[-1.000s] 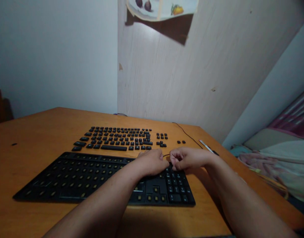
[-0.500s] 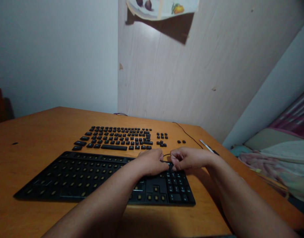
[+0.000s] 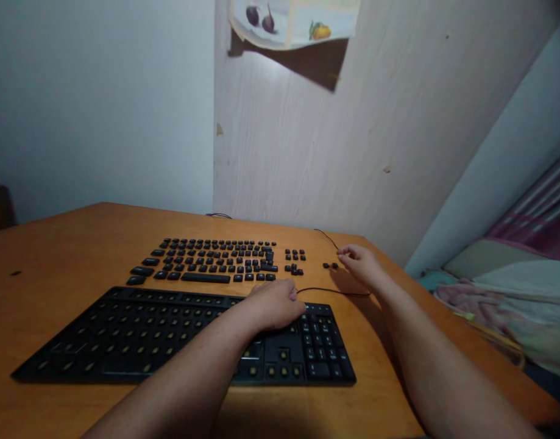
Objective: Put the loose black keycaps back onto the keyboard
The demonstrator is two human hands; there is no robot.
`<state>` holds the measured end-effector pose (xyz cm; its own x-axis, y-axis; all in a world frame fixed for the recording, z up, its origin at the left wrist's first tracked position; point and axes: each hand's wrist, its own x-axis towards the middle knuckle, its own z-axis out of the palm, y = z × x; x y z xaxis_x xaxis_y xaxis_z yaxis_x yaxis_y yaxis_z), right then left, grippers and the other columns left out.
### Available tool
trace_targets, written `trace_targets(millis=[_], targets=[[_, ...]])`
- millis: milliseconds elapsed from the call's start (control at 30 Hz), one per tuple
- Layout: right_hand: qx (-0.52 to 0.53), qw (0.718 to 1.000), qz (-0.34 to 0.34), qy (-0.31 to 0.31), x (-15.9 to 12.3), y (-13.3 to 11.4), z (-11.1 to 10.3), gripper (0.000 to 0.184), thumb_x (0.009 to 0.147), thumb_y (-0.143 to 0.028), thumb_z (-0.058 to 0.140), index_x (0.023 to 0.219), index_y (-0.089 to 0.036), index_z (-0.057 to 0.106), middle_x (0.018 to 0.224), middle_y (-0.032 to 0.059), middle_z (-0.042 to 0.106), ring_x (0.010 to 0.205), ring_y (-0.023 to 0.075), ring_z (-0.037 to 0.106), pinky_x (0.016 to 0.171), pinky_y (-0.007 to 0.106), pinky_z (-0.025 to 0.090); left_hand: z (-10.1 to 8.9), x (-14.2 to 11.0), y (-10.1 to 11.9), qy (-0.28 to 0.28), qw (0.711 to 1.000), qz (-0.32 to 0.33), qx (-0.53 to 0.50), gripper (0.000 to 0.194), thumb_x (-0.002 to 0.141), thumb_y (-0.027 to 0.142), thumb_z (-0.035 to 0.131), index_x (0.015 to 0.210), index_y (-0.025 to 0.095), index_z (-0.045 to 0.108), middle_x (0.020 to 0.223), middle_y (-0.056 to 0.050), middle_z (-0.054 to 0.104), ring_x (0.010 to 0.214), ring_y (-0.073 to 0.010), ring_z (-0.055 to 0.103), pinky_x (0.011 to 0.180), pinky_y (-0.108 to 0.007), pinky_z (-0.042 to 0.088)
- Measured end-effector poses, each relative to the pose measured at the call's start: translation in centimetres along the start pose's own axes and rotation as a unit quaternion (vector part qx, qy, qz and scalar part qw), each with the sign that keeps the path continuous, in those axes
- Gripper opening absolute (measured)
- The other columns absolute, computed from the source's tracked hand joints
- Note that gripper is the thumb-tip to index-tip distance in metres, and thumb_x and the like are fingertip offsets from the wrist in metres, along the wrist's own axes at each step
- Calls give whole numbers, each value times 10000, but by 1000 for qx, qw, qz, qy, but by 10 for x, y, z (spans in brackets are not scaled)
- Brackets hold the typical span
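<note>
My left hand (image 3: pixel 275 306) grips the upper right part of a black keyboard (image 3: pixel 138 323), its thumb lying near the number pad. Its other fingers are curled and partly hidden behind the hand. Most key positions on the keyboard are bare, while the number pad (image 3: pixel 318 350) carries several keycaps. Farther back, my right hand (image 3: pixel 358 263) hovers over the table with fingers slightly apart, and I see nothing between them. Just left of its fingertips lie two small black keycaps (image 3: pixel 330 265).
Loose black keycaps (image 3: pixel 206 261) lie in keyboard order behind the keyboard, with smaller groups (image 3: pixel 295 255) to their right. A black cable (image 3: pixel 325 289) runs across the wooden table (image 3: pixel 78 244). A wall stands behind; a bed (image 3: pixel 499 274) is at right.
My right hand has moved from the number pad, away from me and to the right, to the two loose keycaps. My left hand has stayed on the keyboard. The view has shifted slightly.
</note>
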<state>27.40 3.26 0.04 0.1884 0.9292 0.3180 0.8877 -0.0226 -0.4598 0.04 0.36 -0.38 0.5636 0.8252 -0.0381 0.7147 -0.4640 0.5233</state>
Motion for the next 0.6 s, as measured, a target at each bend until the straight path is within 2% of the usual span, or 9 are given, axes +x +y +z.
trace_targets(millis=[100,167,333,467,600], targets=[[-48,999,2,-10,3,10,13,326,829,-263,522,1101,-195,687,1095,91,703,1017,226,610,859,318,452,0,1,0,2,1000,-1,3,178,727,360,502,833,234,569,825,-33,648,717,-194,571,550,-265,320],[-78,997,4,-26,2,11,21,360,830,-286,548,1155,-225,688,1143,80,701,1067,233,604,898,318,440,0,1,0,1,1000,-2,3,177,726,355,508,834,230,573,830,-37,650,720,-194,573,552,-266,325],[-132,990,8,-53,3,7,30,403,862,-363,540,1222,-241,671,1167,116,694,1075,281,611,878,361,440,0,-1,0,7,1000,-2,-6,170,732,356,523,826,228,585,829,-50,652,720,-206,574,574,-277,346],[-148,986,2,-73,5,3,31,322,853,-349,561,1123,-269,717,1117,98,711,1036,277,620,826,351,437,-1,-2,1,11,1000,2,-13,152,730,350,537,813,232,583,832,-50,655,733,-214,580,594,-282,361],[-143,986,3,-84,4,1,29,263,832,-330,582,1023,-238,738,1030,105,720,949,258,628,757,329,428,-1,-2,1,12,1000,3,-17,133,726,336,544,792,225,577,819,-48,651,742,-213,586,593,-277,359]])
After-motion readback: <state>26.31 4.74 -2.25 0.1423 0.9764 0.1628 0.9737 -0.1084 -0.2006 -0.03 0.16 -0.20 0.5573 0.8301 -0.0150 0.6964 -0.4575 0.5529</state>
